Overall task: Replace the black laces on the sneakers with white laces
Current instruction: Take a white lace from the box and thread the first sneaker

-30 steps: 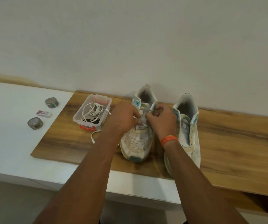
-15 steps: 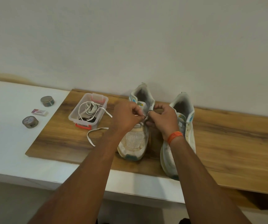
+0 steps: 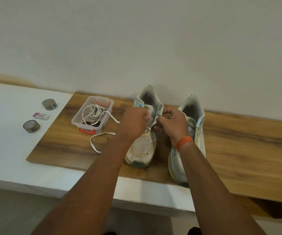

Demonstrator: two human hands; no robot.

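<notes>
Sneakers, one pair, white mesh with teal and yellow accents, standing side by side on a wooden board (image 3: 238,150), toes toward the wearer of the camera, heels near the wall (image 3: 136,39). Left sneaker (image 3: 142,150): tongue area worked by both hands, toe cap scuffed and darkened. Right sneaker (image 3: 196,119): just beside the first, partly hidden behind the right forearm, no lace visible on the part that shows. Left hand (image 3: 133,122): fingers curled, pinching a white lace (image 3: 101,134) at the left sneaker's eyelets. Right hand (image 3: 172,122): fingers curled, pinching the sneaker's eyelet flap and what looks like the other part of the lace; exactly what the fingertips grip is too small to tell. Orange thread band (image 3: 184,141) on the right wrist. White lace, loose portion: trails from under the left hand across the board in an open loop, its end lying near the board's front-left area. Clear plastic box (image 3: 92,114) with red clips: on the board, left of the sneakers, lid off, holding a coil of spare lace (image 3: 94,111) on top of a black lace (image 3: 91,123); one white strand hangs over the box's right rim onto the board. Board rests on a white counter (image 3: 9,150). Two small round tins (image 3: 49,104) (image 3: 31,126) and a small white eraser (image 3: 41,116): on the counter, well left of the board, the eraser between the tins.
</notes>
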